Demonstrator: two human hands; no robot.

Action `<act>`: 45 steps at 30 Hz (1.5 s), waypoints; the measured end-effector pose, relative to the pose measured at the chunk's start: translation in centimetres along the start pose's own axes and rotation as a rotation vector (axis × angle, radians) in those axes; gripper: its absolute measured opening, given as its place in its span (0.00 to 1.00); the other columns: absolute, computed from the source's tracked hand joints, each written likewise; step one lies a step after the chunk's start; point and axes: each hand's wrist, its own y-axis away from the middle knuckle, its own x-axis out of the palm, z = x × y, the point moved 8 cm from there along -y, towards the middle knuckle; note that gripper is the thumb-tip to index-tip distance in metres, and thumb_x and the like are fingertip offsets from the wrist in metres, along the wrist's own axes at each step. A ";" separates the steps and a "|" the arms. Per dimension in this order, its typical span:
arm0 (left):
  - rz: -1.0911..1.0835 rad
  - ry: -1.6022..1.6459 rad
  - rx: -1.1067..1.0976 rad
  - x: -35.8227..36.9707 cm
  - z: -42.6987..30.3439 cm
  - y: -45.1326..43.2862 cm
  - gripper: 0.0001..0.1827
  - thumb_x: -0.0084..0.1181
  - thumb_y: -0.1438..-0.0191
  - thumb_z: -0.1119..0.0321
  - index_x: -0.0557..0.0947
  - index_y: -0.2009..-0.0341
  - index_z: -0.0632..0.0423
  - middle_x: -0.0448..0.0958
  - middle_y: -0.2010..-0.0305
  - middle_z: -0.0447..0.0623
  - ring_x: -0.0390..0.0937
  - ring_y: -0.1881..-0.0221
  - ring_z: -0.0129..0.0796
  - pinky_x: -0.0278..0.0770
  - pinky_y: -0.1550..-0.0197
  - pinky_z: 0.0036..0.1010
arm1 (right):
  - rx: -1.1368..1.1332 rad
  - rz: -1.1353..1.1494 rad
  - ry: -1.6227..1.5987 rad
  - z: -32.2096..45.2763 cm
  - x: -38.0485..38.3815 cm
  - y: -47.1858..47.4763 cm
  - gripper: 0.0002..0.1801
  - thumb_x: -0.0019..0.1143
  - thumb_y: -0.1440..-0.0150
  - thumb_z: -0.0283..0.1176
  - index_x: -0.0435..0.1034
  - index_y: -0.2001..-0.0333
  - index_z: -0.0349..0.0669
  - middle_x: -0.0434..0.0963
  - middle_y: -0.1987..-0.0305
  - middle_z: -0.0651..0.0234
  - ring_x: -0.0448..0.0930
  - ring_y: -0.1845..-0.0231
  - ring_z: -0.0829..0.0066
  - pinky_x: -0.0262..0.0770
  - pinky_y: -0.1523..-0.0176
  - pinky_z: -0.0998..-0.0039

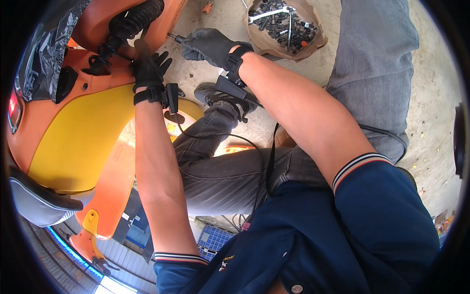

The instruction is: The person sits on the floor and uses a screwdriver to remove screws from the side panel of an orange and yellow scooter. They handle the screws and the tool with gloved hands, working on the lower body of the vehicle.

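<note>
My right hand (209,46), in a dark glove, grips the handle of a screwdriver-like tool (179,38). Its thin tip reaches the edge of an orange body panel (163,33) on a scooter. To the left, my left hand (148,70) wears a black glove and has its fingers spread. It is close beside a black coil-spring shock absorber (134,22), against the orange bodywork; whether the fingertips touch the panel is hard to tell. Below that hand runs a yellow side panel (80,136) of the scooter.
An open paper bag (319,40) of dark bolts and small parts stands on the concrete floor, with wrenches (271,14) on top. Black plastic sheeting (51,47) covers the tail near a red lamp (14,108). Cables (220,136) run from wrist-strapped devices across my legs.
</note>
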 end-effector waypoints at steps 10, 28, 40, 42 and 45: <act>0.034 0.036 -0.019 -0.7 0.8 -1.0 0.53 0.50 0.54 0.31 0.43 0.34 0.45 0.44 0.33 0.67 0.62 0.41 0.58 0.68 0.44 0.48 | 0.056 0.084 -0.136 -0.5 -0.5 -1.2 0.11 0.51 0.42 0.28 0.67 0.57 0.35 0.76 0.65 0.63 0.76 0.69 0.78 0.77 0.63 0.79; -0.022 -0.023 -0.068 -0.3 0.2 -0.2 0.51 0.48 0.53 0.30 0.49 0.36 0.52 0.52 0.36 0.67 0.63 0.41 0.58 0.68 0.44 0.47 | -0.087 -0.008 0.338 0.6 0.0 -0.8 0.12 0.57 0.46 0.30 0.71 0.61 0.33 0.75 0.70 0.68 0.75 0.72 0.81 0.73 0.67 0.79; -0.033 -0.025 -0.086 -0.7 0.6 -0.5 0.47 0.45 0.49 0.33 0.50 0.37 0.52 0.61 0.45 0.62 0.70 0.50 0.52 0.74 0.52 0.43 | -0.154 -0.045 0.367 0.9 -0.4 -0.9 0.10 0.58 0.46 0.30 0.71 0.66 0.33 0.75 0.75 0.68 0.72 0.77 0.81 0.70 0.72 0.79; -0.059 -0.011 -0.079 -0.7 0.5 -0.5 0.43 0.44 0.47 0.35 0.52 0.37 0.51 0.65 0.49 0.60 0.73 0.54 0.51 0.77 0.56 0.42 | -0.138 -0.028 0.342 0.7 -0.3 -1.0 0.10 0.58 0.46 0.31 0.71 0.66 0.33 0.75 0.75 0.68 0.72 0.77 0.81 0.70 0.72 0.79; -0.057 -0.016 -0.070 -0.7 0.5 -0.5 0.43 0.43 0.47 0.34 0.52 0.37 0.49 0.65 0.48 0.60 0.73 0.53 0.51 0.77 0.56 0.42 | -0.092 -0.006 0.264 0.3 0.0 -1.1 0.11 0.58 0.46 0.32 0.71 0.67 0.34 0.74 0.76 0.69 0.72 0.77 0.81 0.69 0.72 0.79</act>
